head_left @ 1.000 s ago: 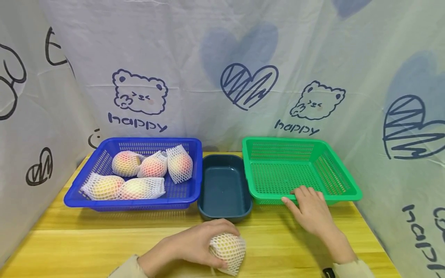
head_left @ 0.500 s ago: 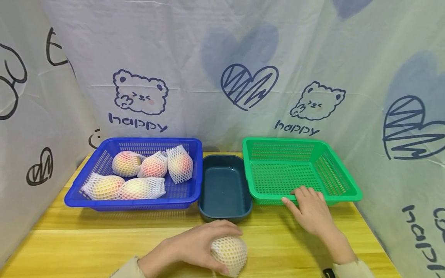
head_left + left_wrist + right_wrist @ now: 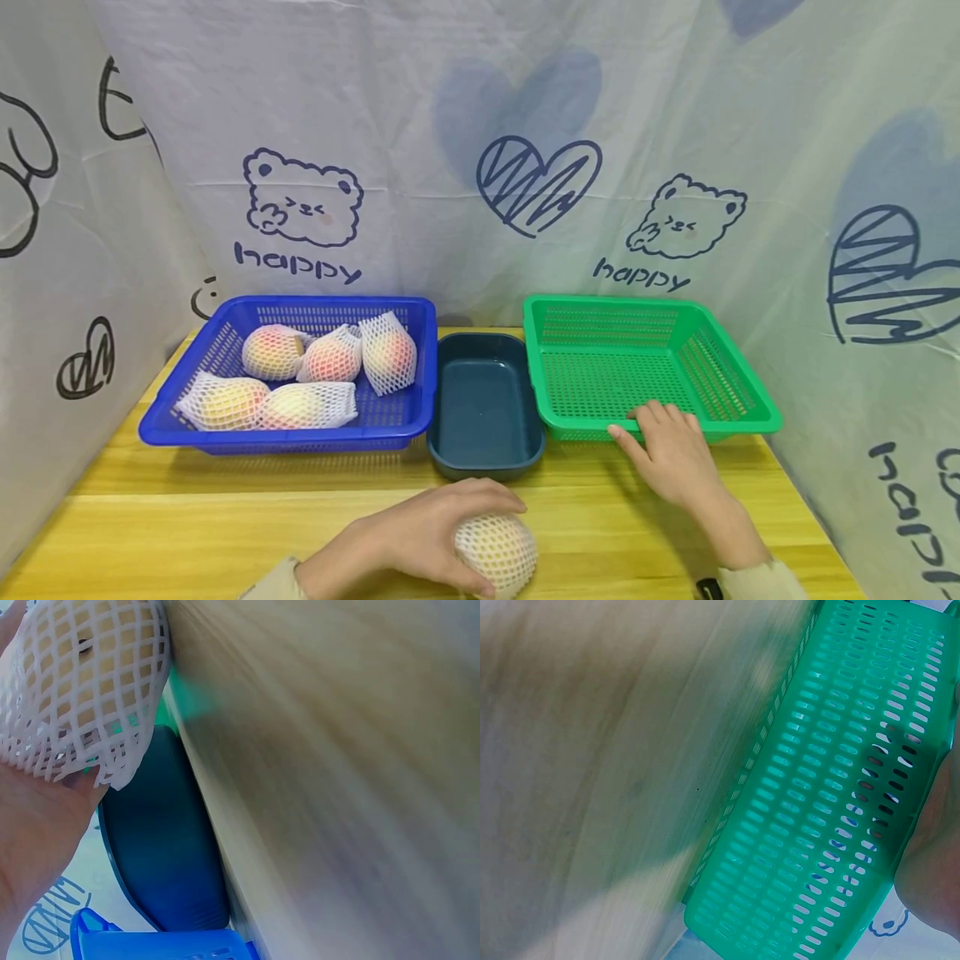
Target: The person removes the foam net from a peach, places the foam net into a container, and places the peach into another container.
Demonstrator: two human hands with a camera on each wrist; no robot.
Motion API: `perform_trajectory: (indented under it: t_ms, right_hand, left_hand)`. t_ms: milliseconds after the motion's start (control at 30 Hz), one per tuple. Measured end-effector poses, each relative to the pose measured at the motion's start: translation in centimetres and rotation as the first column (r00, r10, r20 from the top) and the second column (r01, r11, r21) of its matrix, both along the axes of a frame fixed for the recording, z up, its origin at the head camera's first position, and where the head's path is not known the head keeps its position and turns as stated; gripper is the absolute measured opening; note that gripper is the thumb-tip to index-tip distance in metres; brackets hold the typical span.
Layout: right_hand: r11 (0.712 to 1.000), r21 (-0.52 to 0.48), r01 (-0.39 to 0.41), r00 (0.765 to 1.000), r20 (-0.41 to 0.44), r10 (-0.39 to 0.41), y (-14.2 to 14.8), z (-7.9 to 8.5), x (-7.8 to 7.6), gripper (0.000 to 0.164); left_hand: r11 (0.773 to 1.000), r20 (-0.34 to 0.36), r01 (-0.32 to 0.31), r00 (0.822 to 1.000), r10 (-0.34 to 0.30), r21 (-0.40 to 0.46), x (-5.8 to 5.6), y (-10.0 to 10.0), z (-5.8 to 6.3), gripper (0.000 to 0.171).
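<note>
My left hand (image 3: 429, 537) grips a pale yellow fruit (image 3: 497, 553) in a white foam net, low over the front of the table. Its thumb lies on the near side and the fingers curl over the far side. In the left wrist view, the netted fruit (image 3: 90, 667) shows a small dark spot and the net's loose end. My right hand (image 3: 671, 454) holds the near rim of a green plastic basket (image 3: 585, 429), fingers over the rim and thumb outside it. From the right wrist, the basket's slotted wall (image 3: 817, 795) is seen, with part of the hand (image 3: 934, 855) at its rim.
A blue basket (image 3: 300, 440) at the left holds several red-and-yellow fruits (image 3: 332, 356) in foam nets. Between the baskets stands a dark teal tub (image 3: 486, 408). All stand on a wood-grain table (image 3: 225, 525), with printed white cloth (image 3: 420, 208) hanging behind.
The netted fruit has turned in my left hand, so a rounder side faces up and the net's end no longer points down. The left hand shifted slightly right. My right hand stayed put.
</note>
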State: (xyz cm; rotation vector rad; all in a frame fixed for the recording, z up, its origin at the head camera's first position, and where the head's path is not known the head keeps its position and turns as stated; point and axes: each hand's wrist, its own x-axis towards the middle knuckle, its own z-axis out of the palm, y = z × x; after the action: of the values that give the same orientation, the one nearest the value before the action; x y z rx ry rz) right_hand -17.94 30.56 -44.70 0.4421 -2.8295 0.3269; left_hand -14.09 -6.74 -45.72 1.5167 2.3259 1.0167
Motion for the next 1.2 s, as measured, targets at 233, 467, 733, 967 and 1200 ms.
perform_trajectory:
  t_ms: [233,467,733,967,1200]
  right_hand:
    - [1.000,0.003,0.000,1.000,-0.005,0.000,0.0,0.0,0.0,0.049]
    - [1.000,0.003,0.000,1.000,-0.003,0.000,0.0,0.0,0.0,0.048]
    - [1.000,0.001,-0.002,1.000,-0.003,0.002,0.1,-0.1,0.0,0.048]
    - [1.000,-0.005,-0.005,1.000,-0.004,0.005,0.0,0.0,0.0,0.048]
    - [1.000,-0.005,-0.006,1.000,-0.001,0.006,0.0,0.1,0.1,0.048]
  left_hand:
    - [1.000,-0.015,-0.003,1.000,0.003,0.029,0.3,-0.2,0.1,0.075]
    - [0.996,0.011,-0.028,1.000,0.027,0.083,0.5,-0.7,1.0,0.067]
    - [0.979,0.026,-0.132,0.991,0.129,0.157,0.5,-2.1,2.2,0.057]
    - [0.937,-0.062,-0.263,0.957,0.284,0.232,-0.3,-4.6,3.4,0.051]
    - [0.875,-0.112,-0.404,0.889,0.444,0.265,-1.3,-7.8,4.3,0.040]
